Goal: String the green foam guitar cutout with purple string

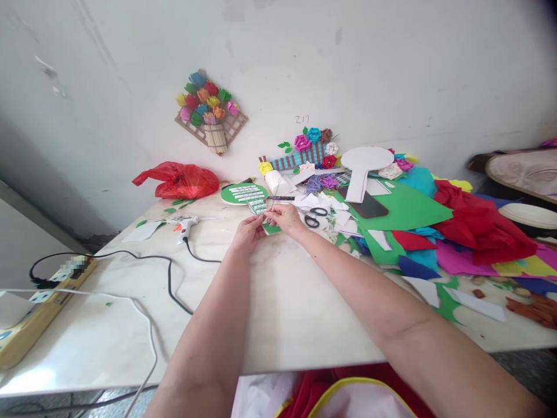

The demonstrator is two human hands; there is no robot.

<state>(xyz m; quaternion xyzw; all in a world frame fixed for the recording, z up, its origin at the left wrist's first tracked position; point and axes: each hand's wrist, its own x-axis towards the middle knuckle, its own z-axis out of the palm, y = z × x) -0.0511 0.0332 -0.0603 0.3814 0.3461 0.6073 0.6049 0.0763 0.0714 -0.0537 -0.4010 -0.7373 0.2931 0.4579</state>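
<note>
A green paddle-shaped cutout [226,197] with rows of white strips across it lies at the middle of the table, its narrow part towards me. My left hand [249,233] is closed on the edge of that narrow part. Beside it, my right hand [285,219] pinches over the same part, fingertips close to the left ones. What sits in the right fingertips is too small to make out. Black-handled scissors [317,216] lie among white paper scraps [342,219] just right of my right hand. A white roll [279,183] lies beyond the hands.
Left of my hands lies a glue gun [185,227] with a black cord. A power strip [56,299] and cables run along the left side. A white paddle-shaped cutout [361,168], a dark phone [368,204] and coloured sheets [404,203] cover the right. A red bag [178,181] sits behind.
</note>
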